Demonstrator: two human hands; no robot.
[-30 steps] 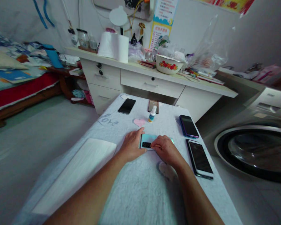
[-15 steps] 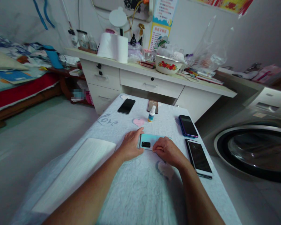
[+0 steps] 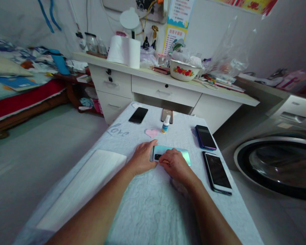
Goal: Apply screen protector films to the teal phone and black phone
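Note:
A shiny turquoise smartphone (image 3: 186,156) lies back up on the table, its black camera block partly showing. My left hand (image 3: 142,157) grips its left end, thumb and fingers at opposite edges. Over the camera end, my right hand (image 3: 173,163) is closed, fingertips pinched together against the phone's back. Whatever is in that pinch, if anything, is hidden. Beyond the hands stands a small white spray bottle (image 3: 165,124) with a blue and yellow label.
Dark phones (image 3: 206,137) and a white-framed phone (image 3: 218,173) lie along the table's right edge. Farther back are a black phone (image 3: 138,115) and a brownish phone or case (image 3: 166,115). A white board-like piece (image 3: 86,187) lies left. A washing machine (image 3: 285,136) stands right.
My right hand has slid left along the phone's back onto the camera block, uncovering the phone's right end. My left hand keeps its hold.

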